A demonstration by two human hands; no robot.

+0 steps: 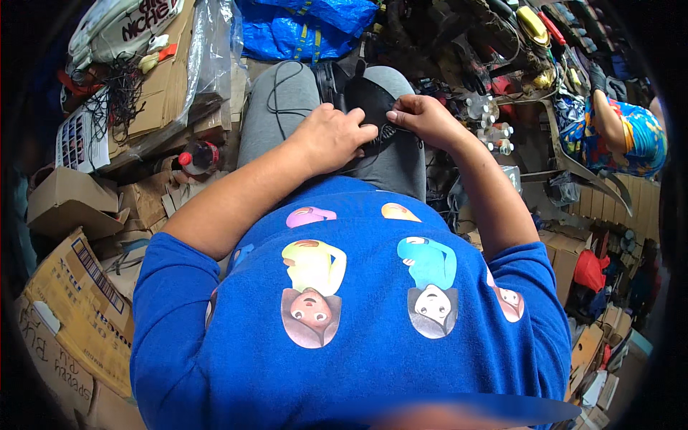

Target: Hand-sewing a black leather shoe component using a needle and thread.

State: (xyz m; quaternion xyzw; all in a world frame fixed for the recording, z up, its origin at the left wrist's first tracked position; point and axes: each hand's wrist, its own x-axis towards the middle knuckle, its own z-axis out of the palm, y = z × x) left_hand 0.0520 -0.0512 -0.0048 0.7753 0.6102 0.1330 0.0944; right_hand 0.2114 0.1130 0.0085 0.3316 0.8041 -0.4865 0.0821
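Note:
A black, smooth piece shaped like part of a shoe (pixel 368 92) lies across my lap, between my grey-clad thighs. My left hand (pixel 331 136) rests over its near left side with the fingers bent and closed; what they grip is hidden. At the piece's right edge, my right hand (pixel 424 120) pinches thumb against fingers, but whatever sits in the pinch is too small to make out. A dark looped cord (pixel 387 132) shows between the two hands. Thin black cord (pixel 288 111) also trails over my left thigh.
Cardboard and tangled black thread (pixel 125 104) lie at the left, near a red-capped bottle (pixel 201 158). Ahead is a blue tarp-like bag (pixel 304 29). Small clear bottles (pixel 498 136) stand right of my knee, beside a curved metal-like bar (pixel 598 183). Another person (pixel 634 143) is at far right.

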